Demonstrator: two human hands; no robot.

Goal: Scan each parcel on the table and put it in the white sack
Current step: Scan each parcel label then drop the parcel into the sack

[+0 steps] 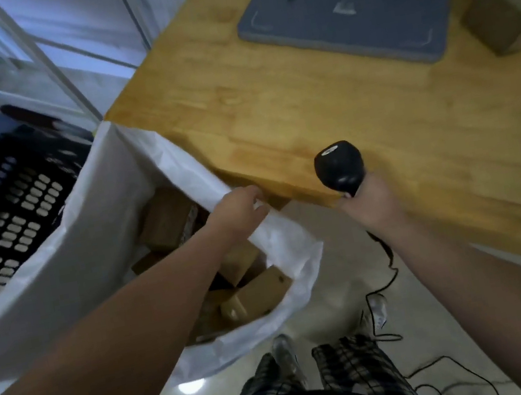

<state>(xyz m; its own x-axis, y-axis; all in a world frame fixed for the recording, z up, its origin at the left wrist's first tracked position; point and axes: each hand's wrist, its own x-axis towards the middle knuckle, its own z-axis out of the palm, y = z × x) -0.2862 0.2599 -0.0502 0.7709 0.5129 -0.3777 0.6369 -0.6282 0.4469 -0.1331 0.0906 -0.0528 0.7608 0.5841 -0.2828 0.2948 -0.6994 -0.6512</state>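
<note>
White sack [292,256] beside wooden table [305,102]: left grip [240,209] holds rim, right grip [370,204] holds scanner [339,166].

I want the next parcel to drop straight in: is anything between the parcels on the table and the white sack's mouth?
Nothing visible. The white sack stands open beside the table edge, the left grip holding its rim. The parcels inside lie below that rim.
</note>
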